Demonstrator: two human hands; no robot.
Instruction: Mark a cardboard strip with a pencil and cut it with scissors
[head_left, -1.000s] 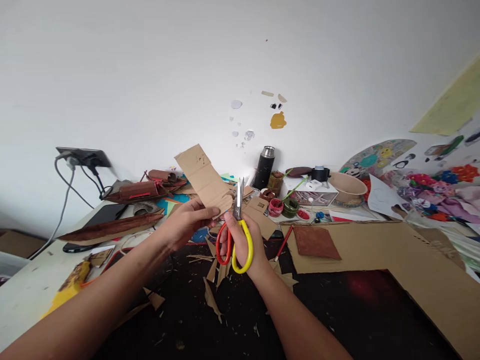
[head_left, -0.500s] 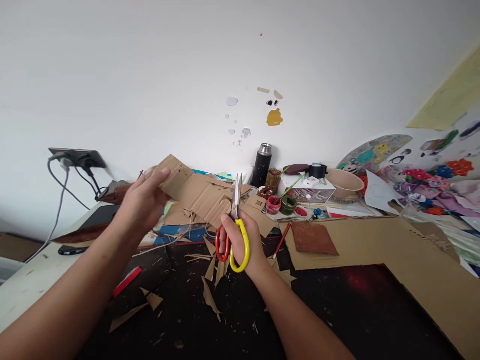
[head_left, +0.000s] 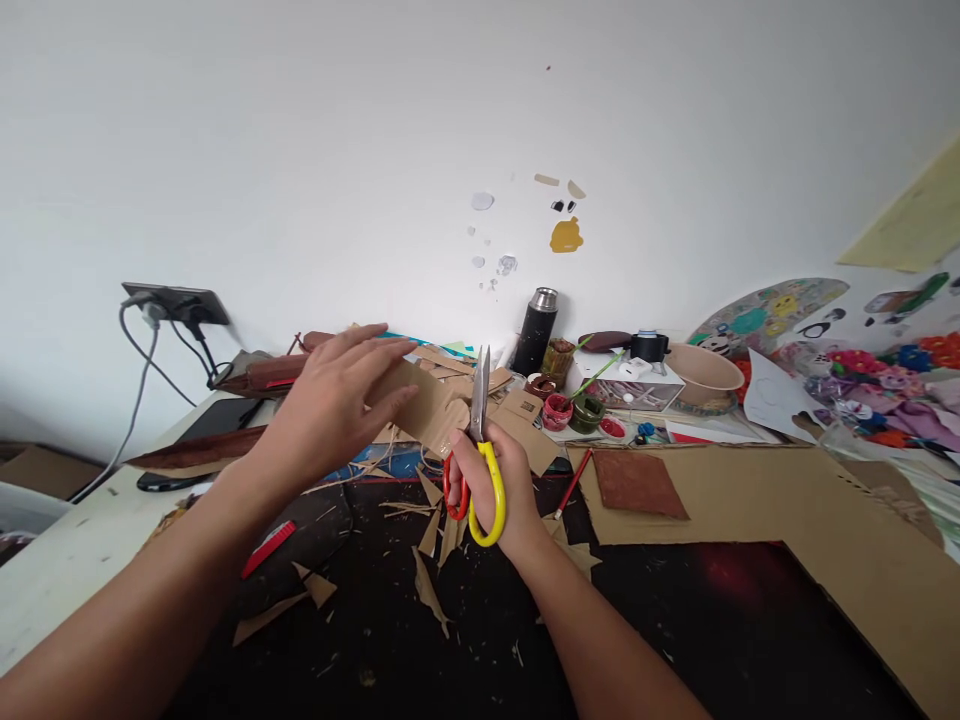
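Observation:
My left hand (head_left: 337, 400) is open, with fingers stretched out and the thumb apart, beside the left end of a cardboard piece (head_left: 425, 405). The fingers hide part of that end. A pair of scissors (head_left: 481, 400) with one red and one yellow handle is in my right hand (head_left: 514, 490), blades pointing up and almost closed. The same hand pinches the right end of the cardboard piece under the thumb. Below lie cardboard scraps (head_left: 430, 590) on the dark mat (head_left: 360, 640).
A red-handled cutter (head_left: 268, 549) lies at left. A black flask (head_left: 535, 330), open paint jars (head_left: 587, 413) and a bowl (head_left: 703, 372) stand along the wall. A brown painted square (head_left: 639, 483) rests on a large cardboard sheet (head_left: 750, 490), with a red pencil (head_left: 574, 482) beside it.
My left hand has gone from gripping the cardboard's left end to stretched, spread fingers, and has moved right. The cardboard has turned and the scissors stay in my right hand. The view has shifted slightly.

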